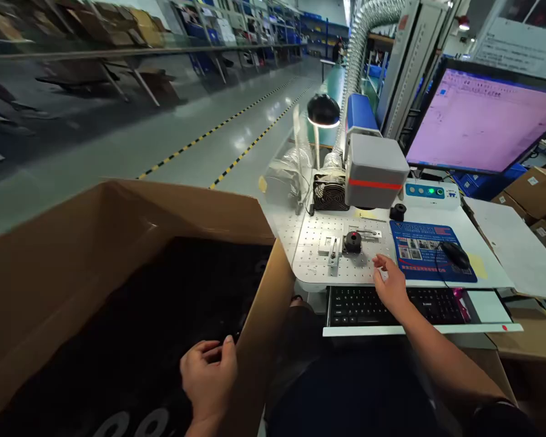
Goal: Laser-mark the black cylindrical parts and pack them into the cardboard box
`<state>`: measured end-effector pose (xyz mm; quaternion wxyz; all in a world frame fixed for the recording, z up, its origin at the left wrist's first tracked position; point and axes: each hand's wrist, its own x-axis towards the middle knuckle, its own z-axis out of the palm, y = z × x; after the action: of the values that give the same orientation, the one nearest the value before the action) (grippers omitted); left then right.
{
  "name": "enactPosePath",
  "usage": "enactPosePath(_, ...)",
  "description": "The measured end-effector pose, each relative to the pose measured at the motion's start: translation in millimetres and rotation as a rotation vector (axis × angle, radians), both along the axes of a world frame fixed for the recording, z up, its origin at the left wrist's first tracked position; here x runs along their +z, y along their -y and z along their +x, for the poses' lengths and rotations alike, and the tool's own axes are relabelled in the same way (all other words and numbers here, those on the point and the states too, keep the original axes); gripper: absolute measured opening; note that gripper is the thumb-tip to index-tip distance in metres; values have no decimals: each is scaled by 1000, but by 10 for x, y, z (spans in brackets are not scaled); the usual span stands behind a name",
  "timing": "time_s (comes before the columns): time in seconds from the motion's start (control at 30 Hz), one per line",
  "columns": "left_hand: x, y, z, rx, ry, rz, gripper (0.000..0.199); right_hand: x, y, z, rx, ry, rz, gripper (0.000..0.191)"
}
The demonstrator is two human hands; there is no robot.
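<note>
My left hand (212,376) is inside a large cardboard box (273,303), close to its right wall. Its fingers are curled with thumb and index together; a small dark bit shows by the fingertips, too dim to name. Below it lies black material (164,321) filling the box, with pale rounded marks near the bottom. My right hand (389,280) hovers at the front edge of a perforated metal plate (309,249), fingers loosely apart and nothing seen in them. Left of it, a black round part (353,241) with a red light dot sits between metal stops (333,252).
Above the plate hangs a grey marking head (377,173) with a red stripe. A keyboard (364,305) lies on a pulled-out tray below. To the right are a blue mat (418,243), a mouse (455,255) and a monitor (486,121). A fan (330,195) stands behind.
</note>
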<state>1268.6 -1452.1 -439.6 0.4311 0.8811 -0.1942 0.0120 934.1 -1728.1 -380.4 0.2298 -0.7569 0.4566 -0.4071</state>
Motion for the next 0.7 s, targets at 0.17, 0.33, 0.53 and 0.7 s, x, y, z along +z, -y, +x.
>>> enactPosePath(0.17,18,66,-24,-21,12,11,36,-157,-697,-537,172,-100,51,54)
enactPosePath(0.33,10,84,-33,-50,29,37,36,-431,-1039,-696,146,-175,80,60)
enactPosePath(0.53,144,109,-101,-48,12,61,37,-568,-1103,-711,161,-214,48,59)
enactPosePath(0.7,176,115,-99,-32,-43,59,35,-492,-1099,-720,141,-203,44,47)
